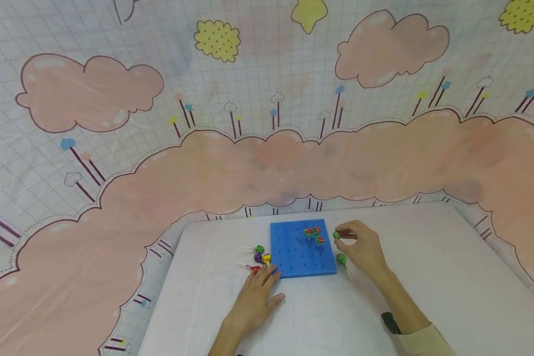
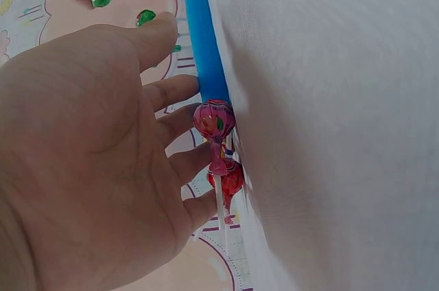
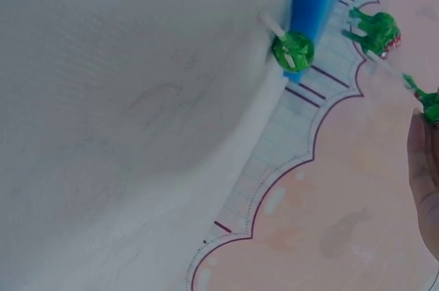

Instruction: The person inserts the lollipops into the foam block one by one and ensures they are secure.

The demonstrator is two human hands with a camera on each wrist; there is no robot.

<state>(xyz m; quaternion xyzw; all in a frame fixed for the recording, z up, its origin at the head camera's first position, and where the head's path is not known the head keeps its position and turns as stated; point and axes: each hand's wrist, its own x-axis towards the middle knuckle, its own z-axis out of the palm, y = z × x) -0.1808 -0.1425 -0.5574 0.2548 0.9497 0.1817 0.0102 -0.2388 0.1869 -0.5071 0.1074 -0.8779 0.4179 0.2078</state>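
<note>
A blue pegboard [image 1: 295, 254] lies on the white table [image 1: 427, 277], with three wrapped lollipops [image 1: 314, 234] standing in its far right part. My right hand [image 1: 346, 236] hovers beside the board's right edge and pinches a green lollipop [image 1: 336, 235] [image 3: 429, 102] between thumb and fingers. A second green lollipop [image 1: 341, 259] [image 3: 293, 51] lies on the table below that hand. My left hand [image 1: 267, 277] rests flat with straight fingers at the board's near left corner. Its fingertips reach a red lollipop [image 1: 253, 269] [image 2: 214, 119].
Green [image 1: 258, 248], purple [image 1: 258, 257] and yellow [image 1: 267, 258] lollipops lie loose left of the board. A pink cloud-patterned cloth [image 1: 267, 163] hangs behind and around the table. The table's edges run close on the left and back.
</note>
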